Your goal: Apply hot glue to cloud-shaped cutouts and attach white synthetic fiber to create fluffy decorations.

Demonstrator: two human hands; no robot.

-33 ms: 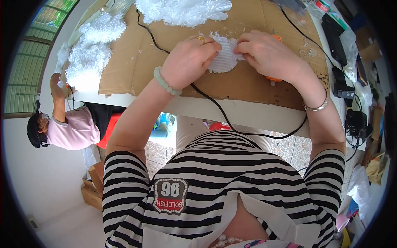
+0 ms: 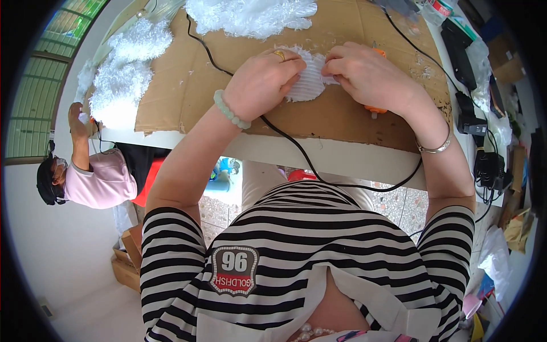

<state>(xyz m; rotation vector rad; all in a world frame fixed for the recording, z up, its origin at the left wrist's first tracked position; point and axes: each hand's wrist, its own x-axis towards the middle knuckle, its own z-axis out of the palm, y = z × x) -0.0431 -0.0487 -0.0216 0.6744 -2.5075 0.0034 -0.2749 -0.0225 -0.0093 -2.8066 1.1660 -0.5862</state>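
A white ribbed piece of fabric (image 2: 307,82) with frayed edges lies on the brown cardboard (image 2: 336,122), between my hands. My left hand (image 2: 265,77) is closed, with thumb and fingertips pinching the fabric's left side. On its right side, the bent fingers of my right hand (image 2: 364,71) pinch the edge. Part of an orange tool (image 2: 375,110), which looks like a glue gun, shows from beneath my right hand; most of it is hidden. Both hands rest low over the cardboard.
Fluffy white fringed material lies in a heap (image 2: 250,17) at the back and another pile (image 2: 122,80) at the left. A black cable (image 2: 296,145) crosses the cardboard and hangs over the table's near edge. Adapters (image 2: 493,171) stand at right. A masked person (image 2: 102,176) works at far left.
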